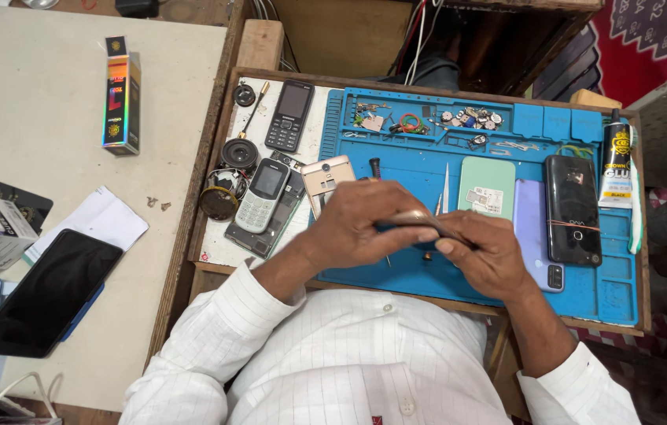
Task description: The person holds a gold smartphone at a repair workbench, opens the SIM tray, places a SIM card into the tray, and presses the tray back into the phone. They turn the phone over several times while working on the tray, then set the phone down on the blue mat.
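Note:
Both my hands hold one thin smartphone point(420, 223) edge-on above the blue repair mat point(412, 169). My left hand point(361, 224) wraps over its left end, fingers curled on top. My right hand point(487, 252) pinches its right end. Most of the phone is hidden by my fingers. Just behind my hands lie a screwdriver point(375, 168) with a dark handle and a pair of tweezers point(444, 189) on the mat.
On the mat lie a mint-green phone back point(487, 187), a lilac phone point(534, 232), a black phone point(572, 208), a glue tube point(617, 157) and small parts in the top tray point(428, 120). Keypad phones point(289, 116) and speakers point(239, 153) sit left. A black phone point(46, 291) and a box point(123, 102) lie on the side table.

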`<state>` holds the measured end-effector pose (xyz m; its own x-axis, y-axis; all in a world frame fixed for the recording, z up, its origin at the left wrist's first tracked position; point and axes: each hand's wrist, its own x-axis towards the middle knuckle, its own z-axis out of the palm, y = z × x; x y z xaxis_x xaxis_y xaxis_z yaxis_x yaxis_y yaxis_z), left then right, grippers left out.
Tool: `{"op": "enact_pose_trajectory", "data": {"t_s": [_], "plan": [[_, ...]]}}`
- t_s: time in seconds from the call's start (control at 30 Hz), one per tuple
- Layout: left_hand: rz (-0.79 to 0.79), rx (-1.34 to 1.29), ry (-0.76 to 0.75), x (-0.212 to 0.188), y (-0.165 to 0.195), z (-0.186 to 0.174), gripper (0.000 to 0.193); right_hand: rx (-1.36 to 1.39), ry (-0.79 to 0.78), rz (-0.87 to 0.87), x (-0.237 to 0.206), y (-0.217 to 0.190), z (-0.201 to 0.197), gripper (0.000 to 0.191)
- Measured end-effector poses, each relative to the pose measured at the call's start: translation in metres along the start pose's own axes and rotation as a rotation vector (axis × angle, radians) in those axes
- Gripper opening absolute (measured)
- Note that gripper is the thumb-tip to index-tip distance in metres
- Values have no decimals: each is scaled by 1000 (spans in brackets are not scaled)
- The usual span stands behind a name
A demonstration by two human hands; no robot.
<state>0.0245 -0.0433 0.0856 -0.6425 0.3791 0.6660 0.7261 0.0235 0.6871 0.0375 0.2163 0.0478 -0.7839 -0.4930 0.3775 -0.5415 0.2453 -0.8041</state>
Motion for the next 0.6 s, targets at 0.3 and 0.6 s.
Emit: {"op": "enact_pose_trajectory", "data": {"t_s": [0.3, 0.6], "plan": [[-195, -207, 83, -9, -7, 11, 22, -49, 210, 111, -13, 8, 18, 32], [-324, -454, 100, -16, -29, 29, 27, 297, 355, 173, -13, 19, 26, 42]]}}
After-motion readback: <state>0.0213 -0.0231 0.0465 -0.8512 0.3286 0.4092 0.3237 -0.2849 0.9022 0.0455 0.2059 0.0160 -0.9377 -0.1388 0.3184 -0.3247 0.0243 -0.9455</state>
